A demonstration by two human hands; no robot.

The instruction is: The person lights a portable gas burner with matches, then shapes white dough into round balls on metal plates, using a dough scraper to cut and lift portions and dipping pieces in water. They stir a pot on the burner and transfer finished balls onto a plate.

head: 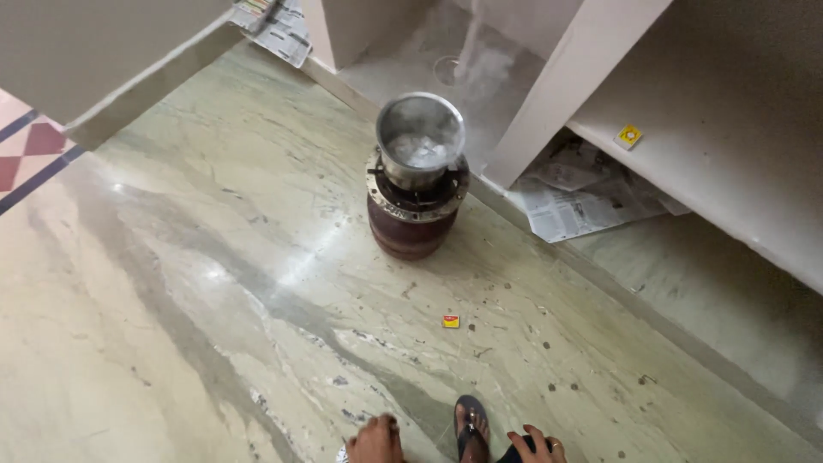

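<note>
Only the tops of my hands show at the bottom edge. My left hand [375,441] has its fingers curled downward, and something pale peeks out beside it. My right hand [537,445], with a ring on one finger, rests against dark cloth. Between them is a foot in a dark sandal [471,428]. Well ahead on the marble floor [197,283] stands a small dark red gas cylinder stove [411,225] with a steel pot [420,137] on top; the pot holds something pale. A small yellow and red matchbox [450,321] lies on the floor between me and the stove.
A concrete shelf unit [729,146] runs along the right, with newspaper [583,193] spread on its low shelf and a small yellow box [628,135] on the upper one. More newspaper [279,30] lies at top left beside a wall corner [129,77]. Dirt specks dot the floor.
</note>
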